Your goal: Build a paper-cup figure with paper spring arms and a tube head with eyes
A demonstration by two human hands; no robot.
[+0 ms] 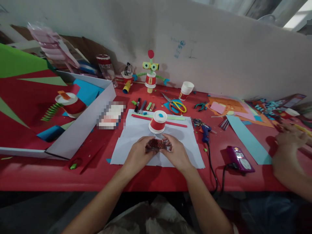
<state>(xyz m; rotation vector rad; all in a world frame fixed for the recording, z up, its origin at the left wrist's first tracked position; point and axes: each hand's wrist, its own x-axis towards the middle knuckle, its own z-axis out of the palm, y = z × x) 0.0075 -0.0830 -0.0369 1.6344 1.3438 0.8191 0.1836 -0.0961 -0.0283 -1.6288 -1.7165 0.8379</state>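
Between my two hands is a red accordion-folded paper strip (157, 143). My left hand (140, 151) has its fingers closed on the strip's left end. At the other end, the thumb and fingers of my right hand (175, 152) pinch it. Just beyond stands an upside-down red and white paper cup (158, 123) with a blue spot on its upturned base. It rests on a white paper sheet (122, 152). Behind and beside the cup lie a red paper strip (176, 124) and a light green strip (175, 118).
A paper-cup figure (150, 79) stands by the wall. Scissors (176, 105), pliers (201, 106), a glue gun (206, 131) and a purple device with a cord (240, 159) lie rightward. A white-walled box (80, 120) stands left. Another person's hand (290, 138) is far right.
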